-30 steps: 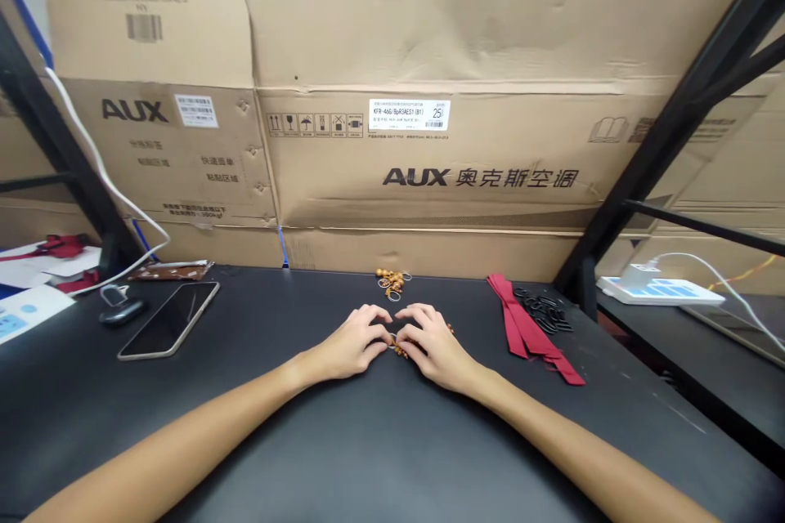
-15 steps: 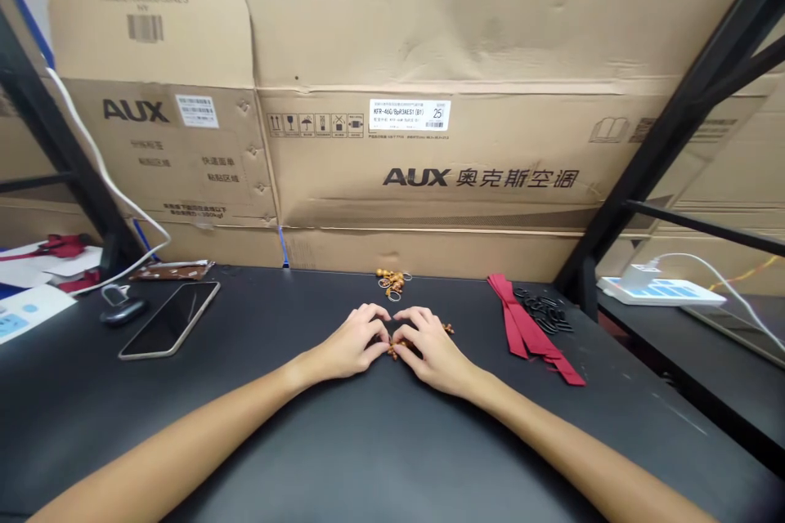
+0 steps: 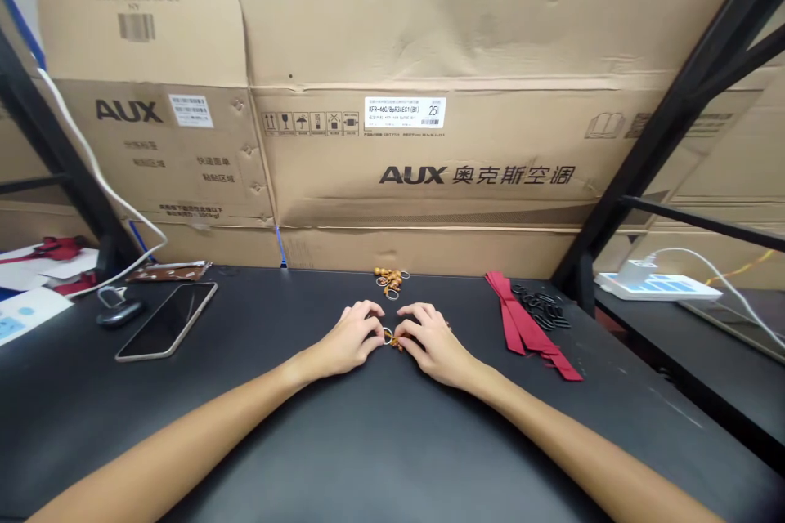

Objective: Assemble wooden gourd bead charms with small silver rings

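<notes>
My left hand (image 3: 348,339) and my right hand (image 3: 432,341) rest on the black table (image 3: 392,449) with their fingertips meeting at the middle. Between them is a small metal ring (image 3: 388,336), pinched by my left fingertips. A short string of wooden beads (image 3: 398,343) sits against my right fingertips, partly hidden by them. Just beyond my hands lies a small heap of wooden bead strings with metal rings (image 3: 388,282).
Right of my hands lie red fabric strips (image 3: 521,319) and a heap of small black rings (image 3: 543,308). A smartphone (image 3: 167,321) lies to the left. Flattened AUX cartons (image 3: 417,172) and black shelf posts stand behind the table.
My hands have drawn slightly apart, and the metal ring now shows between them. The view has shifted a little to the left.
</notes>
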### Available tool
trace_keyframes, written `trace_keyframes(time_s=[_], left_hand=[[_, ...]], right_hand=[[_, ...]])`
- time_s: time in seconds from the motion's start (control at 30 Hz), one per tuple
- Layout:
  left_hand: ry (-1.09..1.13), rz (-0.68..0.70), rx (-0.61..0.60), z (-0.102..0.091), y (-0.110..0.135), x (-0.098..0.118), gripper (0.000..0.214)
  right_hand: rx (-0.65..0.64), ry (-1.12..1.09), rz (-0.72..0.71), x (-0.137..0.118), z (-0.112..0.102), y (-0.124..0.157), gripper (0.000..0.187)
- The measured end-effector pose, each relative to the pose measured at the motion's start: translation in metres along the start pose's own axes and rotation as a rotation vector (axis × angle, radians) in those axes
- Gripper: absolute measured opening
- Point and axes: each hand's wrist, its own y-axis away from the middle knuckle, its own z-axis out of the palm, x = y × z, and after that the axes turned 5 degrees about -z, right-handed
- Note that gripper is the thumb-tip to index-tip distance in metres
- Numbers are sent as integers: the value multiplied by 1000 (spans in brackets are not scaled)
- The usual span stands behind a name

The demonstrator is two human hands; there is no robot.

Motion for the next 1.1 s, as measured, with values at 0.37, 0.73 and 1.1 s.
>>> trace_keyframes(time_s=[0.37,0.73,1.1], left_hand=[[-27,70,-20,-3,1,7,20],[-29,95,-66,-9,3,12,15],[-146,142,-31,-7,5,14,15]], right_hand=[[12,-114,-21,-6,2,-2,14],[113,-97,67,5,6,-2,15],[73,-91,46,3,6,-1,11]])
